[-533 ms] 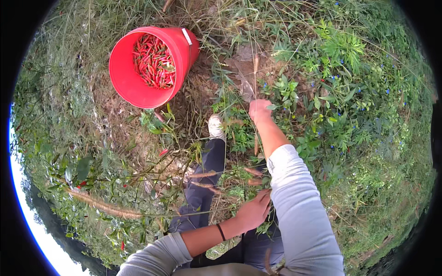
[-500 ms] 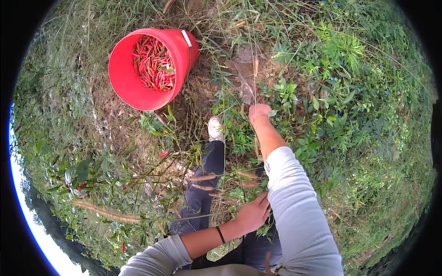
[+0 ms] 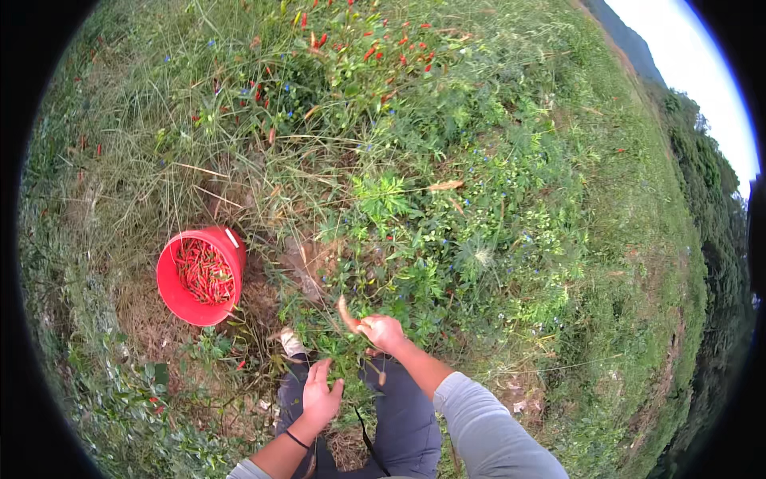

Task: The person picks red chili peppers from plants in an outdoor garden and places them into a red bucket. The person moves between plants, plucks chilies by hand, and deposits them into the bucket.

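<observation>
My right hand (image 3: 384, 331) is out in front of my knees, its fingers curled together. A fuzzy brown grass seed head (image 3: 348, 316) shows right at its fingertips; whether the fingers grip its stem or something smaller, I cannot make out. My left hand (image 3: 321, 397), with a dark band on the wrist, hovers over my left leg, fingers stretched and thumb apart, holding nothing. To the left, a red bucket (image 3: 174, 275) stands tilted on the ground, partly filled with red chili peppers (image 3: 204, 271) and a few green bits.
Weeds and tall grass surround me, with small blue flowers. Chili plants bearing red chili peppers (image 3: 403, 57) grow at the far side. My light shoe (image 3: 292, 342) is on the ground near the bucket. A leafy chili plant (image 3: 152, 383) stands at lower left.
My view has swung upward, showing more of the field. My left hand has come away from beside my right sleeve and opened. My right hand has drawn back closer to my knees.
</observation>
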The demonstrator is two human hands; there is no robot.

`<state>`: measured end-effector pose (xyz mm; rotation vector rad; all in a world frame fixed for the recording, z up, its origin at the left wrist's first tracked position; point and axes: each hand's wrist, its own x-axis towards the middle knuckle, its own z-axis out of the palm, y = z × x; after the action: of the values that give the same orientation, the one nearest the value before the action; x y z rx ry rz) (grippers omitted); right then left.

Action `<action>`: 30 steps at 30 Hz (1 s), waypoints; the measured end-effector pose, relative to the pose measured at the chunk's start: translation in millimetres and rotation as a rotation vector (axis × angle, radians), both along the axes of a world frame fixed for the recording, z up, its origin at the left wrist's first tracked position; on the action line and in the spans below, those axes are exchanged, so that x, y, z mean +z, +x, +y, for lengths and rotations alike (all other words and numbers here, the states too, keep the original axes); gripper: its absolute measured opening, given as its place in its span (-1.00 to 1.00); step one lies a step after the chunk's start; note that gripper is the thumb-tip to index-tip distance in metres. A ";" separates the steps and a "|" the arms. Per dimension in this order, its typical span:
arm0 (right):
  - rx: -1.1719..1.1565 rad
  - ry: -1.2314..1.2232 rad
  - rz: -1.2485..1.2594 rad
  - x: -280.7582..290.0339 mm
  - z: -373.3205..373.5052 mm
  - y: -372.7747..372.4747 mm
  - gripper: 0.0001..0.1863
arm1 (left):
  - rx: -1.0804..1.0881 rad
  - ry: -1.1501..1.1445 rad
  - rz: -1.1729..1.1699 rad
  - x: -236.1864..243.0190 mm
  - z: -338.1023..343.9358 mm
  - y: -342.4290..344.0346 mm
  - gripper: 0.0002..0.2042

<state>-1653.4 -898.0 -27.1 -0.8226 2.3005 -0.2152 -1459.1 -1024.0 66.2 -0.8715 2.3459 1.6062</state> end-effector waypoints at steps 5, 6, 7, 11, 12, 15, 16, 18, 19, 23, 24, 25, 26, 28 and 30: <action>-0.027 -0.274 -0.038 182.4 -16.7 47.2 -0.69 | 0.173 0.354 0.212 53.7 -13.5 -23.9 -0.68; -0.028 -0.274 -0.015 207.4 -10.1 58.8 -0.69 | 0.160 0.537 0.205 73.9 -11.5 -33.1 -0.72; -0.094 -0.272 -0.027 233.6 -6.4 64.1 -0.68 | 0.157 0.710 0.183 92.5 -10.8 -36.5 -0.76; -0.328 -0.341 -0.128 317.6 3.3 97.0 -0.67 | -0.016 0.835 0.153 182.4 -21.4 -40.6 -0.85; -0.369 -0.371 -0.161 330.6 4.7 102.2 -0.67 | -0.028 0.819 0.152 193.2 -24.1 -40.3 -0.85; -0.494 -0.500 -0.124 329.3 15.8 126.0 -0.67 | -0.060 0.806 0.196 209.1 -27.8 -33.7 -0.86; -0.515 -0.536 -0.086 331.8 14.8 130.1 -0.66 | -0.058 0.793 0.216 213.4 -29.0 -31.9 -0.86; -0.580 -0.506 -0.051 350.0 7.1 135.3 -0.65 | -0.048 0.768 0.255 224.6 -32.4 -28.6 -0.86; -0.611 -0.487 -0.040 359.8 2.9 136.7 -0.64 | -0.049 0.810 0.279 231.0 -33.6 -26.0 -0.87; -0.625 -0.514 0.055 376.0 -5.1 138.2 -0.65 | -0.084 0.664 0.343 260.2 -42.9 -16.3 -0.88; -0.609 -0.572 0.082 373.3 -7.1 137.6 -0.69 | -0.098 0.642 0.386 254.7 -47.2 -14.8 -0.88; -0.614 -0.608 0.079 370.3 -8.3 138.3 -0.70 | -0.086 0.646 0.404 257.0 -48.7 -11.1 -0.88; -0.618 -0.643 0.076 371.2 -10.6 140.0 -0.71 | -0.073 0.651 0.422 260.6 -50.4 -9.0 -0.87; -0.676 -0.829 -0.138 375.0 -11.5 143.6 -0.78 | -0.017 0.876 0.404 263.9 -52.0 -3.5 -0.86; -0.710 -0.992 -0.327 382.9 -13.0 152.2 -0.80 | 0.094 1.256 0.382 268.2 -51.2 2.7 -0.86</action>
<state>-1501.2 -911.0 355.8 -0.2903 1.9974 -1.7473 -1456.3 -1075.2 334.3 -0.3637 0.9302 2.8223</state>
